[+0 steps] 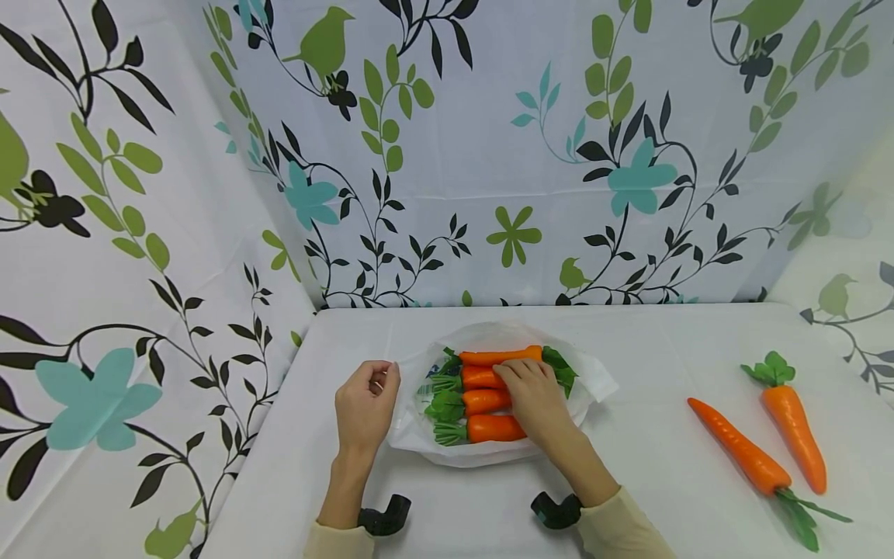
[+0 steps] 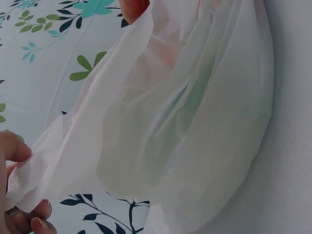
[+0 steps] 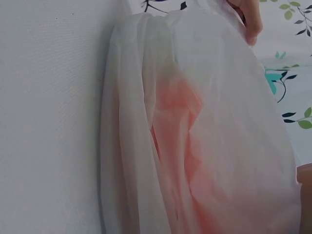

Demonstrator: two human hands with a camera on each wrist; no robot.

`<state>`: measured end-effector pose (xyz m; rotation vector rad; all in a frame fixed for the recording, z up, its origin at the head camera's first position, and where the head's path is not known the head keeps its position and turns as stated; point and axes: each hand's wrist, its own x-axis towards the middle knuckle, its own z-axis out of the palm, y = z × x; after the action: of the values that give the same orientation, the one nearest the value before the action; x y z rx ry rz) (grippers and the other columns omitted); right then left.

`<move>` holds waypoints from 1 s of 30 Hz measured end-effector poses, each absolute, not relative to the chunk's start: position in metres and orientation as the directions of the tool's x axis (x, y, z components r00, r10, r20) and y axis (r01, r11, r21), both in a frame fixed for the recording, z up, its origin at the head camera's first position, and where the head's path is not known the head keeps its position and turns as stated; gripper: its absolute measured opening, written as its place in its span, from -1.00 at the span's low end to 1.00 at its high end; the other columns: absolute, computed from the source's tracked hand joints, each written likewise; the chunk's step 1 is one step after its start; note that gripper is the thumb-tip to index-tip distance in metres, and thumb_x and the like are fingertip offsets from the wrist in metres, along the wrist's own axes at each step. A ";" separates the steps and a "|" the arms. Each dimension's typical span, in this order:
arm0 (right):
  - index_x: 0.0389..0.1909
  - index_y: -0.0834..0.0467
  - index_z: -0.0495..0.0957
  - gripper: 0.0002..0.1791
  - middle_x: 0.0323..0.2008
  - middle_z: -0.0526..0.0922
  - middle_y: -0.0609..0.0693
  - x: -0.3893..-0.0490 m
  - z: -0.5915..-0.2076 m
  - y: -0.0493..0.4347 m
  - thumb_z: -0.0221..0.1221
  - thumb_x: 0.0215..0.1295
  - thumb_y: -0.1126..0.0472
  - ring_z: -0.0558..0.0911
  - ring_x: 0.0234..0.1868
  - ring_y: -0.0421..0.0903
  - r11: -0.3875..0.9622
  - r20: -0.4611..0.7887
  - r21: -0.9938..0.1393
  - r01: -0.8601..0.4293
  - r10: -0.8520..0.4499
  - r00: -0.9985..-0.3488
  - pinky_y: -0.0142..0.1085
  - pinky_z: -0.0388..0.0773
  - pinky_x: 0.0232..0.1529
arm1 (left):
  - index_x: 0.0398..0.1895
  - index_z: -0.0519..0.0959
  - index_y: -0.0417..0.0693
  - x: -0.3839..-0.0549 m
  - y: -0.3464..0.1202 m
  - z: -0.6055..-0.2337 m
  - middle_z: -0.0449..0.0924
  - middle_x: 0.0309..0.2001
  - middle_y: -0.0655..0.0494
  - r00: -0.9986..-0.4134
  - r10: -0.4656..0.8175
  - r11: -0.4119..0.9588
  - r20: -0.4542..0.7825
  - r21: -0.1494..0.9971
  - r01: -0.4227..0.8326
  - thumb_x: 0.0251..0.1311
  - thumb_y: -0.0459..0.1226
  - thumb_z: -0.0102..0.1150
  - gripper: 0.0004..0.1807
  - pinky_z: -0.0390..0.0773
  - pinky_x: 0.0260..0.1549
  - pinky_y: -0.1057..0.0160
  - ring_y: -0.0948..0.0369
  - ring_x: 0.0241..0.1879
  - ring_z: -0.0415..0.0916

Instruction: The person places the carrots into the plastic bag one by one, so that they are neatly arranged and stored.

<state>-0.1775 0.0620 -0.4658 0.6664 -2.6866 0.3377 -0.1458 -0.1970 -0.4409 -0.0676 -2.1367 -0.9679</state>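
A white, thin plastic bag (image 1: 594, 382) lies open on the table with several orange carrots (image 1: 494, 428) in it, side by side. Three have their green tops at the left; the farthest carrot (image 1: 489, 358) has leaves at its right end. At the bag's left side, my left hand (image 1: 366, 404) pinches its edge between thumb and fingers, plain in the left wrist view. My right hand (image 1: 534, 392) lies over the carrots' right ends, its fingertips at the second carrot from the back (image 1: 480, 378). Whether those fingers grip a carrot is hidden.
Outside the bag, two more carrots lie on the table at the right: one with its leaves toward the back (image 1: 796, 435), the other with leaves toward the front (image 1: 743, 450). Patterned cloth (image 1: 447, 155) hangs behind and beside the white table (image 1: 663, 365).
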 end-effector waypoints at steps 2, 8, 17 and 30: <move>0.14 0.13 0.61 -0.53 0.07 0.66 0.03 -0.178 -0.466 0.062 0.36 0.16 0.37 0.55 0.17 0.07 0.863 0.389 -0.145 -0.485 -0.400 -0.829 0.08 0.42 0.30 | -0.36 0.69 -0.20 -0.146 -0.197 -0.441 0.58 -0.60 0.06 -0.699 -0.252 0.708 0.669 0.620 0.338 0.23 -0.31 0.29 -0.89 0.46 -0.55 0.47 0.29 -0.60 0.44; 0.09 0.12 0.64 -0.62 0.02 0.63 0.06 -0.177 -0.464 0.063 0.31 0.23 0.35 0.52 0.12 0.08 0.865 0.423 -0.166 -0.474 -0.372 -0.826 0.07 0.46 0.21 | -0.37 0.69 -0.19 -0.146 -0.197 -0.440 0.59 -0.59 0.06 -0.699 -0.253 0.709 0.669 0.620 0.337 0.23 -0.30 0.29 -0.89 0.47 -0.55 0.44 0.29 -0.60 0.45; -0.01 0.10 0.68 -0.69 -0.06 0.61 0.04 -0.177 -0.465 0.066 0.33 0.21 0.35 0.49 0.03 0.06 0.866 0.447 -0.164 -0.473 -0.362 -0.818 0.00 0.43 0.06 | -0.37 0.68 -0.20 -0.146 -0.197 -0.440 0.58 -0.60 0.06 -0.702 -0.254 0.709 0.665 0.622 0.333 0.23 -0.31 0.29 -0.89 0.51 -0.57 0.32 0.29 -0.60 0.44; -0.02 0.12 0.66 -0.65 -0.04 0.63 0.06 -0.173 -0.453 0.074 0.40 0.14 0.31 0.51 0.03 0.09 0.850 0.481 -0.190 -0.491 -0.355 -0.801 0.03 0.44 0.06 | -0.37 0.69 -0.20 -0.146 -0.196 -0.440 0.58 -0.60 0.07 -0.700 -0.253 0.710 0.668 0.620 0.334 0.23 -0.31 0.29 -0.89 0.49 -0.56 0.37 0.29 -0.60 0.44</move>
<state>-0.1729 0.0735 -0.4529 0.6244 -2.5902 0.4270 -0.1458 -0.1964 -0.4400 -0.0612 -2.1389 -0.9667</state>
